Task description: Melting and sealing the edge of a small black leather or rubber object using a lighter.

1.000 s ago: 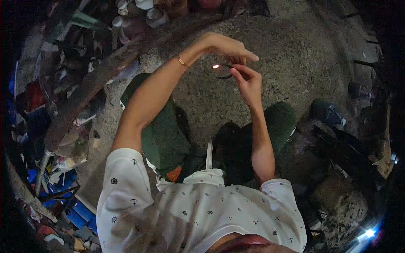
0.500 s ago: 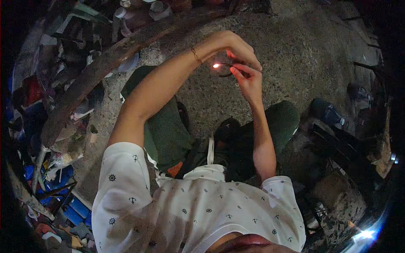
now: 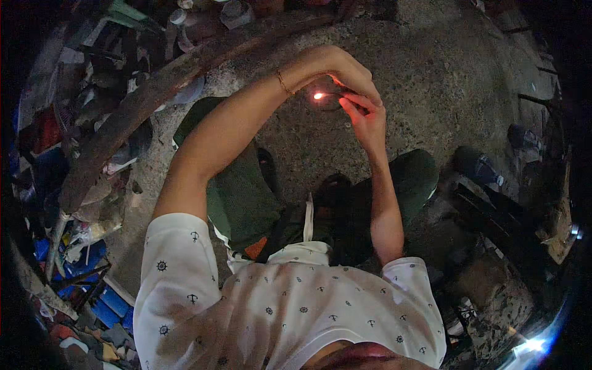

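My left hand (image 3: pixel 349 76) arches over my right hand, fingers bent downward and closed; what they hold, if anything, is hidden behind the hand. My right hand (image 3: pixel 367 125) pinches a thin, dark, curved piece (image 3: pixel 332 94) between thumb and fingers. A small bright flame or glow (image 3: pixel 317 96) shows at this piece's left end, casting red light on both hands. The hands are close together; whether they touch is hard to tell.
I sit low over a rough concrete floor (image 3: pixel 425 74). A long wooden beam (image 3: pixel 123 129) curves along the left, beside cluttered containers and blue items (image 3: pixel 108 311). A clear plastic bottle (image 3: pixel 478 166) and dark debris (image 3: pixel 499 209) lie at right, near a bright lamp (image 3: pixel 531 345).
Over the last second my left hand moved right and bent down over my right hand, its fingers folding from extended to curled. The red glow on my fingers grew stronger.
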`<state>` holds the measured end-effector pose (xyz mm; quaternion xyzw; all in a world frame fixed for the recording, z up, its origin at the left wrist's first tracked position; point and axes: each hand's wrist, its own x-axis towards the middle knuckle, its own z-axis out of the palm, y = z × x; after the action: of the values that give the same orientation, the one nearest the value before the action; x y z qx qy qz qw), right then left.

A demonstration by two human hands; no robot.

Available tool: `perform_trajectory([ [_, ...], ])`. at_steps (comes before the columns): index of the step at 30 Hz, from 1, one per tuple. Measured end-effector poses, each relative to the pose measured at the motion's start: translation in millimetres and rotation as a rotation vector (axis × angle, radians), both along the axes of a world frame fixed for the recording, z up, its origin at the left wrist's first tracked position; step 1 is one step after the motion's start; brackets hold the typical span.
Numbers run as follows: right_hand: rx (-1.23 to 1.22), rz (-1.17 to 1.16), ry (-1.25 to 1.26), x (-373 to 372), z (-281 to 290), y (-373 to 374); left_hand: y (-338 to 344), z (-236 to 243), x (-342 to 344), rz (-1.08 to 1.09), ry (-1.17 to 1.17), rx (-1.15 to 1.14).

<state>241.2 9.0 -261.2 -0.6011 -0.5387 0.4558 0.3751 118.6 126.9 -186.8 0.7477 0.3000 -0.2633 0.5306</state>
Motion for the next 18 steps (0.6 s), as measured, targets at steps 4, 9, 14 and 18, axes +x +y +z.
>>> perform_trajectory([
  [4, -0.063, -0.008, -0.004, -3.3, 3.6, -0.6, 4.4, -15.2, -2.1, -0.027, -0.079, -0.037],
  [9, -0.076, 0.008, -0.058, -0.4, 1.5, 2.4, 0.0, -12.9, -4.9, 0.125, -0.056, 0.094],
  [14, -0.044, -0.015, 0.010, -4.7, 0.3, 2.0, 4.7, -9.4, -4.3, 0.062, -0.101, -0.038],
  [18, -0.032, -0.024, 0.020, -0.3, 4.0, 2.5, 3.5, -0.4, -1.5, 0.065, -0.117, -0.007],
])
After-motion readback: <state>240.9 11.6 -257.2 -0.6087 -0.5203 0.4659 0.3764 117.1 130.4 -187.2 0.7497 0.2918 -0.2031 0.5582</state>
